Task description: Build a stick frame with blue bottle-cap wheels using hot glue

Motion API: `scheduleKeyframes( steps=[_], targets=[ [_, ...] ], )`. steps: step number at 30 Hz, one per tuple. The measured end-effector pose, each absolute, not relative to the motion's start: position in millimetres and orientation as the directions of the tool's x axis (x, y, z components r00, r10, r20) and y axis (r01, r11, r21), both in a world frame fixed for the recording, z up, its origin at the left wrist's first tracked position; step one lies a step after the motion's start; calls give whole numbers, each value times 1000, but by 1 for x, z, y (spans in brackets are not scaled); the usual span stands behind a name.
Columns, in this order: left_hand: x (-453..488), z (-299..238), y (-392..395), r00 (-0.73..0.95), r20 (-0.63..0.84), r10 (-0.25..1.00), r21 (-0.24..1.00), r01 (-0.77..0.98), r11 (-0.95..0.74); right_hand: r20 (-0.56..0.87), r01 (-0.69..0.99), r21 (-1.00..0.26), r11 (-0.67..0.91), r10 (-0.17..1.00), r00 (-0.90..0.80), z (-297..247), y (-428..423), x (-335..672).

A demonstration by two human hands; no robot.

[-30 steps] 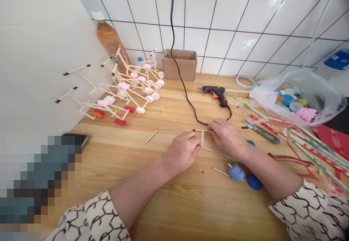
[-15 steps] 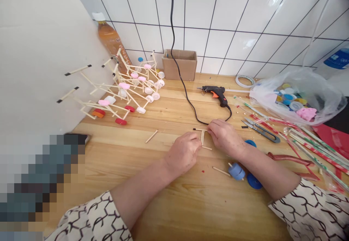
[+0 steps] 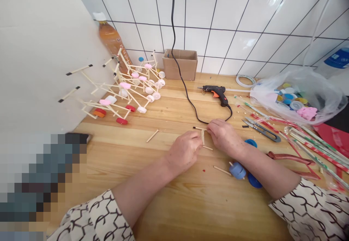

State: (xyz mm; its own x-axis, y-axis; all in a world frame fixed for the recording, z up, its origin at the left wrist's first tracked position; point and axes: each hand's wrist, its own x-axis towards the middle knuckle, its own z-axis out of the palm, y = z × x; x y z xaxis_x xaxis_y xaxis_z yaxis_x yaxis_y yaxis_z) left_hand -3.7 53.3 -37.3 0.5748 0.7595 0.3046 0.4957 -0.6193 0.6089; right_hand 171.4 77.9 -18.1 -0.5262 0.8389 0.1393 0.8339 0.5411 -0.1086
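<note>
A small frame of thin wooden sticks point(image 3: 203, 137) lies on the table between my hands, with two crosspieces joined by upright sticks. My left hand point(image 3: 184, 150) is closed in a pinch at the near crosspiece. On the far crosspiece, which has a black tip at its left end, my right hand point(image 3: 225, 137) pinches the right end. A loose stick point(image 3: 152, 135) lies left of my left hand. Below my right wrist are a light-blue cap piece on a stick point(image 3: 237, 170), another stick point(image 3: 222, 170) and a darker blue cap point(image 3: 255, 180).
A black glue gun point(image 3: 218, 92) with a cord lies beyond my hands. Snips point(image 3: 263, 130), red-handled pliers point(image 3: 290, 157) and a bag of bottle caps point(image 3: 324, 92) are at right. Stick models with cap wheels point(image 3: 125, 85), a bottle point(image 3: 110, 37) and a cardboard box point(image 3: 180, 68) stand behind.
Almost nothing differs. The whole view has shifted very slightly, and both hands keep their pinch on the stick frame.
</note>
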Motion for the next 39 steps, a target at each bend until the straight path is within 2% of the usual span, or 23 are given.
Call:
scheduleKeyframes(
  steps=[5,22,32,35,39],
  targets=[
    [-4,-38,54,551,294,781,636,497,-590,151,844,-117,523,850,-505,-17,77,175],
    [-4,-35,50,533,307,789,605,531,-593,207,838,-198,508,858,-471,-23,76,179],
    [-5,-34,51,454,275,848,545,653,-526,209,836,-278,472,880,-427,-19,72,178],
    [-5,-34,52,399,279,874,584,652,-484,234,826,-331,456,888,-396,-17,70,177],
    [-6,-30,53,306,238,922,760,533,-372,259,803,-413,430,901,-349,-17,68,177]
  ],
)
